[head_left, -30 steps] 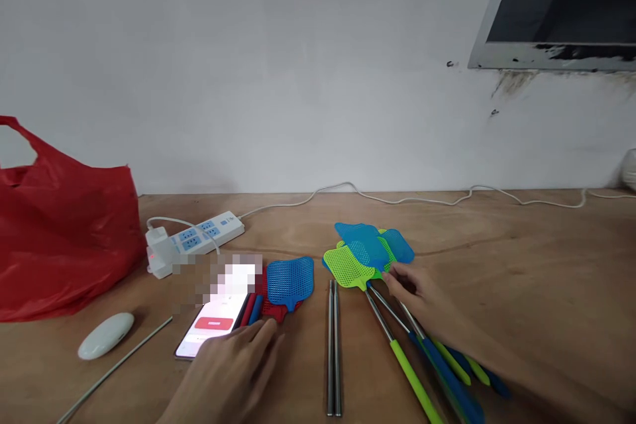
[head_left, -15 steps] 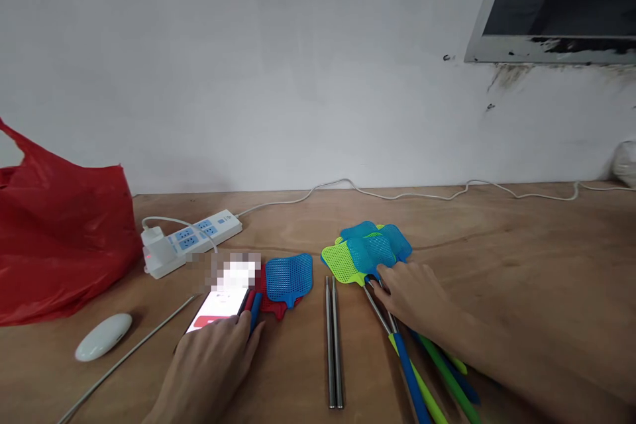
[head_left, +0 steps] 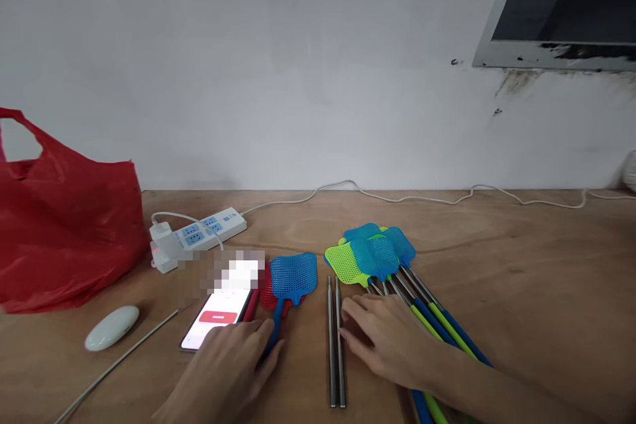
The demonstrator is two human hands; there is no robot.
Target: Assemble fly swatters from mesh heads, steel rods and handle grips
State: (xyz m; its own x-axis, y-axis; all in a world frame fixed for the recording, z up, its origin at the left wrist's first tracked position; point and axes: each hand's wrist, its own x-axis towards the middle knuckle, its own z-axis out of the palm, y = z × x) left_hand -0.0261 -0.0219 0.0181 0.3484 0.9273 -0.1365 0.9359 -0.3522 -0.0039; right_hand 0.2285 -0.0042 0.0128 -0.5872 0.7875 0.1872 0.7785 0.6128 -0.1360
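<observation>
My left hand (head_left: 231,361) is closed on a blue handle (head_left: 273,331), whose far end overlaps the lower edge of a blue mesh fly swatter head (head_left: 293,276). Under that head lies a red swatter head (head_left: 268,288). A red handle (head_left: 252,306) rests between the phone and my left fingers. Two thin metal rods (head_left: 332,344) lie side by side between my hands. My right hand (head_left: 387,334) is open beside them, thumb and index finger apart near the right rod. Behind it, assembled blue and yellow-green fly swatters (head_left: 375,255) lie in a pile, their handles partly hidden by my forearm.
A lit phone (head_left: 223,311) lies left of the handles. Further left are a white oval mouse-like object (head_left: 112,328), a cable (head_left: 119,364), a power strip (head_left: 213,228) with a plugged adapter and a red plastic bag (head_left: 74,232). A white cord (head_left: 412,199) runs along the wall.
My right hand has come off the swatter pile and moved left and nearer, to the metal rods. My left hand has shifted right with the blue handle, away from the red one.
</observation>
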